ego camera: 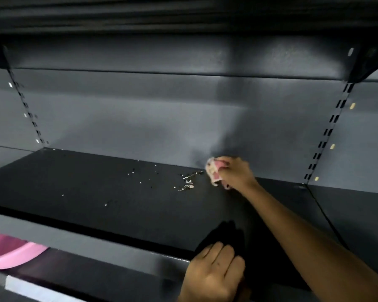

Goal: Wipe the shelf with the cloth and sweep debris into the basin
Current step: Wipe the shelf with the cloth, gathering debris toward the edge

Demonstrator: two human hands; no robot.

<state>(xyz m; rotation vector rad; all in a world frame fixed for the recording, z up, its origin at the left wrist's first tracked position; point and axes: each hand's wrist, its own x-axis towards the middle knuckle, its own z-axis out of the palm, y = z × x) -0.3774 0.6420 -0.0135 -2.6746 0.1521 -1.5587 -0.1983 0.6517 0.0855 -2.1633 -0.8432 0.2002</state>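
The dark shelf carries a scatter of pale debris near its back middle, plus a few stray crumbs further left. My right hand reaches to the back of the shelf and grips a bunched pink and white cloth, which touches the shelf just right of the debris. My left hand sits on the shelf's front edge at the bottom, its fingers curled over the lip. A pink basin shows partly at the lower left, below the shelf's front edge.
The grey back panel rises right behind the cloth. Slotted uprights stand at the left and right. Another shelf hangs overhead. A lower shelf level lies beneath, beside the basin.
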